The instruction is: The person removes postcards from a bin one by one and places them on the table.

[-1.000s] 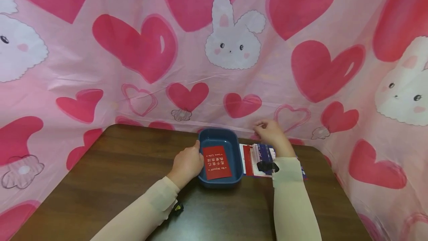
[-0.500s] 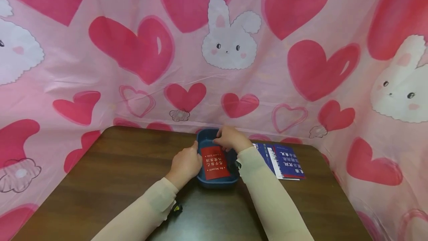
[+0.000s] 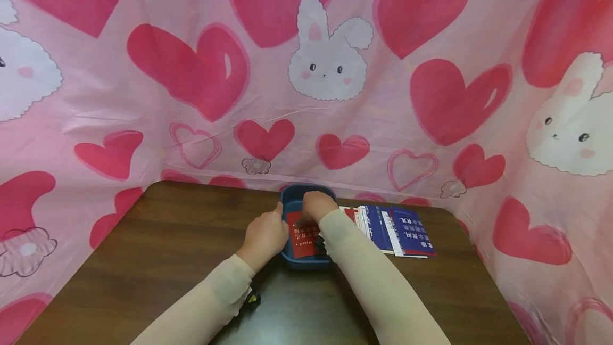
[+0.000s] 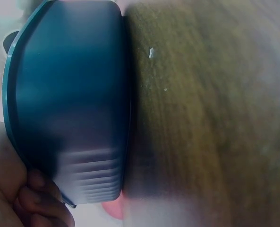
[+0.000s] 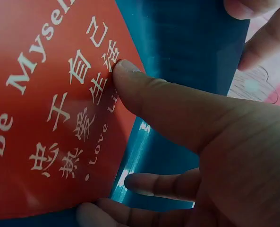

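Note:
A dark blue plastic bin stands near the back of the table. My left hand grips its left rim, thumb on top; the left wrist view shows curled fingers at the ridged corner of the bin. Inside lies a red card with white lettering. My right hand reaches into the bin from the right. In the right wrist view its thumb presses on the face of the red card, while the other fingers are at the card's edge, so the card is pinched. The sleeve hides part of the bin.
Right of the bin, an overlapping row of blue, white and red cards lies on the brown wooden table. A pink curtain with hearts and rabbits hangs just behind the table's far edge and along both sides.
My right hand has moved left from above the row of cards into the bin, then down onto the red card. The left hand has kept its grip on the rim.

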Available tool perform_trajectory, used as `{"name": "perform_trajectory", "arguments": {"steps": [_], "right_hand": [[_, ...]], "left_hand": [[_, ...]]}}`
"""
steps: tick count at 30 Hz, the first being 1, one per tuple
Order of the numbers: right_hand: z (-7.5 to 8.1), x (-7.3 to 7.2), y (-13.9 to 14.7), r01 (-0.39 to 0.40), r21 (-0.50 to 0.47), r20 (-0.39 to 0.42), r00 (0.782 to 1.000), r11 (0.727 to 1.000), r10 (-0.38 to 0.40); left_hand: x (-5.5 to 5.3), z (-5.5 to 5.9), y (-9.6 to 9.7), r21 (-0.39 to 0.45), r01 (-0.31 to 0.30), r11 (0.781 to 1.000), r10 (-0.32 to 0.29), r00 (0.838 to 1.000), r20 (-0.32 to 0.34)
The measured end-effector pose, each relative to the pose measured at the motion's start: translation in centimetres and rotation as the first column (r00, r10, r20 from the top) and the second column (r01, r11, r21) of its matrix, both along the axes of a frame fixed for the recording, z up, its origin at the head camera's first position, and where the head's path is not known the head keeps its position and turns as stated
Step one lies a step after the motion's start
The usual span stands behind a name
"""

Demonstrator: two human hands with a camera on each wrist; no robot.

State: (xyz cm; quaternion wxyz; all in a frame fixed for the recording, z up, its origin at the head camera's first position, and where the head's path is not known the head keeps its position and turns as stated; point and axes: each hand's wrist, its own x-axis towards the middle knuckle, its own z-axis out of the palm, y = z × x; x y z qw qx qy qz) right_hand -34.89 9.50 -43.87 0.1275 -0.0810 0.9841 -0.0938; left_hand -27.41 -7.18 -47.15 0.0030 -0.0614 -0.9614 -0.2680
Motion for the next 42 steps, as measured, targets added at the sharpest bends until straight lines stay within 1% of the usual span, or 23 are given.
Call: {"name": "perform_trajectory", "arguments": {"steps": [5,9,12,16,19,22,24,26,29,31,33,34,36,37,38,40,41,42], "right_hand": [[-0.1,-0.2,0.0,0.010,-0.010,0.039,0.999,1.000,-0.010],[-0.3,-1.0,0.0,0.026,0.021,0.091,0.995,0.999,-0.028],[-0.1,-0.9,0.0,0.036,0.020,0.117,0.992,0.999,-0.038],[0.2,-0.5,0.2,0.037,-0.017,0.133,0.990,0.999,-0.034],[-0.4,-1.3,0.2,0.031,-0.005,0.149,0.988,1.000,-0.030],[-1.2,-2.5,0.2,0.031,0.014,0.131,0.991,0.999,-0.032],[-1.7,-3.2,0.4,0.038,0.019,0.099,0.994,0.999,-0.040],[-1.9,-3.4,0.6,0.046,0.012,0.051,0.998,0.999,-0.047],[-2.7,-4.5,1.4,0.024,-0.003,-0.037,0.999,1.000,-0.024],[-3.2,-5.2,2.0,0.007,-0.044,-0.069,0.998,0.999,-0.010],[-4.0,-6.4,2.9,-0.002,-0.110,-0.098,0.995,0.994,-0.009],[-3.2,-5.7,3.0,-0.003,-0.149,-0.102,0.995,0.989,-0.012],[-1.3,-4.2,3.2,0.011,-0.250,-0.095,0.995,0.968,-0.036],[-0.1,-3.2,3.3,0.025,-0.286,-0.094,0.994,0.958,-0.054],[0.8,-2.5,3.6,0.023,-0.322,-0.104,0.993,0.947,-0.059],[3.2,-0.4,3.8,0.041,-0.386,-0.101,0.991,0.922,-0.087],[3.4,-0.4,4.3,0.061,-0.420,-0.095,0.989,0.905,-0.110],[3.6,-0.3,4.7,0.077,-0.439,-0.096,0.986,0.895,-0.133]], "left_hand": [[0.1,0.1,0.0,0.009,0.006,1.000,-0.006,1.000,-0.008],[0.2,0.1,0.0,0.008,0.006,1.000,-0.006,1.000,-0.013],[0.2,0.1,0.0,-0.004,0.006,1.000,-0.006,1.000,-0.026],[0.1,0.1,-0.1,-0.004,0.004,1.000,-0.004,0.999,-0.032],[0.1,0.1,-0.1,0.003,0.005,1.000,-0.005,1.000,-0.025],[0.1,0.1,-0.1,-0.001,0.006,1.000,-0.006,1.000,-0.017],[0.1,0.2,-0.1,-0.011,0.004,1.000,-0.004,1.000,-0.019],[0.1,0.2,0.0,-0.021,0.001,1.000,-0.001,1.000,-0.022],[0.0,0.3,0.0,-0.026,-0.005,1.000,0.004,1.000,-0.021],[-0.1,0.2,0.0,-0.023,-0.004,1.000,0.004,1.000,-0.015],[-0.1,0.2,0.0,-0.013,-0.004,1.000,0.004,1.000,-0.008],[0.0,0.2,0.0,-0.009,-0.003,1.000,0.003,1.000,-0.007],[0.0,0.2,0.0,-0.008,-0.003,1.000,0.003,1.000,-0.009],[0.0,0.2,0.0,-0.007,-0.005,1.000,0.005,1.000,-0.007],[0.0,0.2,0.0,-0.004,-0.006,1.000,0.006,1.000,-0.003],[-0.1,0.2,0.0,-0.006,-0.008,1.000,0.008,1.000,-0.001],[-0.1,0.2,0.0,-0.006,-0.009,1.000,0.009,1.000,0.005],[-0.1,0.2,0.0,-0.004,-0.009,1.000,0.009,1.000,0.007]]}}
